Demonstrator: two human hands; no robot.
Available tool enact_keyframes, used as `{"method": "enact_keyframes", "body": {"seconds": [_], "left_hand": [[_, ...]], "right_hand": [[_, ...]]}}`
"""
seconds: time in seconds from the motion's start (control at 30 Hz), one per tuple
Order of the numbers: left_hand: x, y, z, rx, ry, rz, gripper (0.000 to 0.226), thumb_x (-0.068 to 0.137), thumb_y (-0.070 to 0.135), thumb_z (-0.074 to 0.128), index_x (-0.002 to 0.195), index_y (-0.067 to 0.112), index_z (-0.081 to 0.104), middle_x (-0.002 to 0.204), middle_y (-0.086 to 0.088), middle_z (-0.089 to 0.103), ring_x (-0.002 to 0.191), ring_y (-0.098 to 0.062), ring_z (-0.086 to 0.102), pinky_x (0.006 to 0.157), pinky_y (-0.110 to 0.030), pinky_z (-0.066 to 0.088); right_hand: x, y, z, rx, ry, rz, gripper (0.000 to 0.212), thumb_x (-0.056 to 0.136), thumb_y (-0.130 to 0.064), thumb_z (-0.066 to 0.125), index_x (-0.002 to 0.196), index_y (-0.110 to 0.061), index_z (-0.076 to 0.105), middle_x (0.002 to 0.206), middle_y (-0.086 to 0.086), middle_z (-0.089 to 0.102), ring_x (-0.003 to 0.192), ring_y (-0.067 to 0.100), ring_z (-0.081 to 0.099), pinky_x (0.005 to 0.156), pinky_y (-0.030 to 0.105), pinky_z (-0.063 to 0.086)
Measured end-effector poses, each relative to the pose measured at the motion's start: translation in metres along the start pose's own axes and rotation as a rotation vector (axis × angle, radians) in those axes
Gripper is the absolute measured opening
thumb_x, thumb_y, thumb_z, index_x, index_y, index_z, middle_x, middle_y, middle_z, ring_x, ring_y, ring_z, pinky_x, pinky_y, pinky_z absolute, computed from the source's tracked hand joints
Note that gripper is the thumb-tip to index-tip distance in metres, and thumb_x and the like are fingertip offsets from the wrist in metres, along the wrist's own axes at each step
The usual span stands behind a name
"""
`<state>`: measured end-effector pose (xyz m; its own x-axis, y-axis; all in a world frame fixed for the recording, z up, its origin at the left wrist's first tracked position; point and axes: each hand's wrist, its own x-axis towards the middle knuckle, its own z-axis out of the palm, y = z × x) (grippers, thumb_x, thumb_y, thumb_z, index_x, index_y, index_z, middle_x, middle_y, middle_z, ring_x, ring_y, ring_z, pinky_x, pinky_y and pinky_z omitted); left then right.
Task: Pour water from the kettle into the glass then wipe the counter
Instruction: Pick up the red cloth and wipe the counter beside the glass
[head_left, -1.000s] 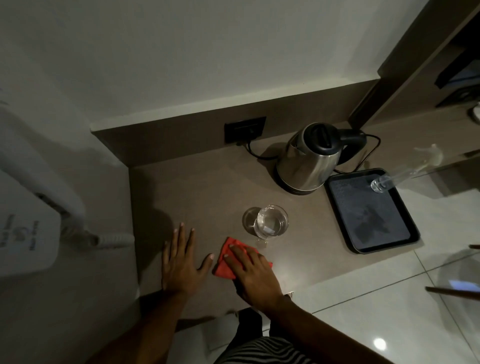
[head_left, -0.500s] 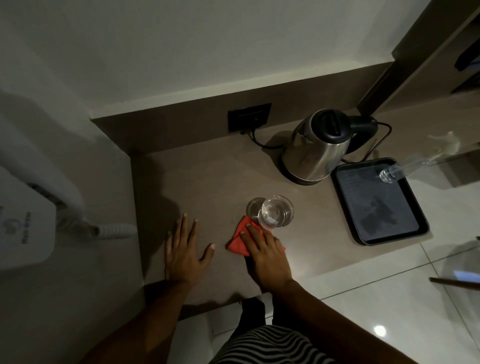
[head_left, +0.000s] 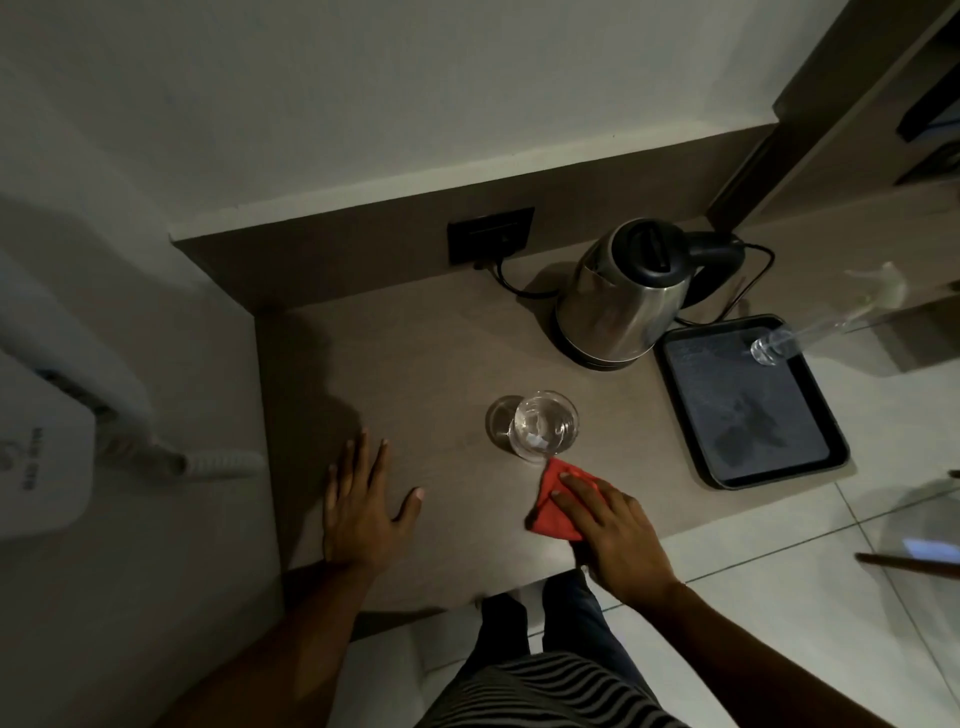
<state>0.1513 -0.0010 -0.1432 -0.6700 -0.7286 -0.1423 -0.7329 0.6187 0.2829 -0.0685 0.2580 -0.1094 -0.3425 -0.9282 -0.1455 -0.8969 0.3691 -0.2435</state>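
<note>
A steel kettle (head_left: 618, 301) with a black lid and handle stands on its base at the back right of the brown counter (head_left: 415, 364). A clear glass (head_left: 543, 426) holding water stands mid-counter. My right hand (head_left: 613, 530) presses flat on a red cloth (head_left: 553, 506) just in front and to the right of the glass, near the counter's front edge. My left hand (head_left: 363, 504) rests flat on the counter to the left, fingers spread, holding nothing.
A black tray (head_left: 753, 410) lies at the counter's right end with a clear bottle (head_left: 774, 345) lying across its far corner. A black wall socket (head_left: 491, 234) with the kettle's cord is behind. White appliance (head_left: 41, 457) at left. Tiled floor to the right.
My right hand has slid the red cloth to the right along the counter's front, from left of the glass to its right. The left hand stayed in place.
</note>
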Motion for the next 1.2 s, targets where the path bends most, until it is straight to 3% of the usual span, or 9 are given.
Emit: {"method": "enact_keyframes", "body": {"seconds": [0.07,0.2,0.3,0.43,0.6,0.73,0.97,1.1,1.2], "left_hand": [[0.0,-0.001,0.001,0.001,0.001,0.003,0.083,0.088,0.066,0.035,0.155,0.016,0.033,0.166,-0.009,0.019,0.153,-0.029,0.016,0.121,-0.051,0.016],[0.001,-0.001,0.003,0.009,0.0,0.003,0.084,0.089,0.069,0.032,0.154,0.015,0.035,0.166,-0.009,0.019,0.152,-0.03,0.017,0.121,-0.052,0.017],[0.002,0.0,0.001,0.028,-0.009,0.011,0.087,0.09,0.073,0.024,0.153,0.015,0.036,0.165,-0.011,0.022,0.151,-0.033,0.021,0.12,-0.053,0.02],[0.002,0.002,0.001,0.038,0.004,0.0,0.083,0.087,0.065,0.037,0.153,0.016,0.037,0.165,-0.011,0.023,0.15,-0.034,0.023,0.118,-0.055,0.022],[0.003,-0.002,0.005,0.064,-0.031,0.002,0.084,0.088,0.067,0.033,0.156,0.019,0.025,0.166,-0.013,0.018,0.152,-0.033,0.015,0.12,-0.054,0.017],[0.004,-0.002,0.006,0.066,-0.038,-0.008,0.083,0.088,0.067,0.034,0.155,0.018,0.031,0.165,-0.013,0.022,0.151,-0.034,0.019,0.119,-0.055,0.019],[0.003,0.0,0.003,0.031,-0.01,0.005,0.083,0.085,0.064,0.038,0.153,0.016,0.037,0.165,-0.011,0.021,0.15,-0.034,0.023,0.119,-0.053,0.018],[0.002,0.003,0.001,0.013,0.022,0.001,0.083,0.085,0.063,0.038,0.152,0.015,0.038,0.165,-0.011,0.022,0.15,-0.034,0.024,0.119,-0.052,0.018],[0.002,0.003,0.001,0.01,0.033,0.007,0.083,0.085,0.062,0.04,0.152,0.013,0.039,0.165,-0.011,0.022,0.15,-0.034,0.024,0.119,-0.053,0.019]], "right_hand": [[-0.006,0.016,-0.006,-0.017,0.004,0.032,0.068,0.07,-0.033,0.055,0.136,-0.017,0.051,0.143,0.009,0.051,0.119,0.035,0.051,0.087,0.044,0.049],[0.001,0.034,-0.016,0.003,-0.01,0.116,0.086,0.057,-0.026,0.083,0.136,-0.014,0.05,0.141,0.013,0.053,0.117,0.037,0.048,0.083,0.048,0.05],[0.027,0.041,-0.023,0.01,0.012,0.227,0.073,0.07,-0.028,0.078,0.136,-0.012,0.052,0.143,0.016,0.051,0.117,0.043,0.05,0.086,0.052,0.048],[0.063,0.047,-0.031,0.004,0.031,0.318,0.065,0.084,-0.032,0.07,0.142,-0.013,0.047,0.149,0.017,0.043,0.126,0.046,0.042,0.097,0.057,0.042],[0.071,0.036,-0.025,0.035,0.06,0.414,0.062,0.087,-0.032,0.065,0.144,-0.017,0.043,0.151,0.014,0.041,0.13,0.043,0.038,0.101,0.057,0.037],[0.051,0.013,-0.017,0.059,0.066,0.465,0.064,0.083,-0.036,0.067,0.141,-0.018,0.046,0.145,0.015,0.046,0.125,0.041,0.043,0.096,0.056,0.042],[-0.001,-0.033,0.003,0.116,-0.006,0.441,0.08,0.06,-0.031,0.084,0.133,-0.012,0.056,0.135,0.018,0.054,0.108,0.04,0.054,0.08,0.049,0.052],[-0.003,-0.059,0.005,0.13,-0.034,0.316,0.084,0.05,-0.028,0.086,0.128,-0.012,0.059,0.132,0.017,0.058,0.101,0.039,0.059,0.073,0.045,0.055],[0.016,-0.079,0.005,0.13,-0.06,0.219,0.08,0.053,-0.03,0.084,0.128,-0.012,0.06,0.132,0.016,0.059,0.103,0.038,0.062,0.073,0.044,0.057]]}}
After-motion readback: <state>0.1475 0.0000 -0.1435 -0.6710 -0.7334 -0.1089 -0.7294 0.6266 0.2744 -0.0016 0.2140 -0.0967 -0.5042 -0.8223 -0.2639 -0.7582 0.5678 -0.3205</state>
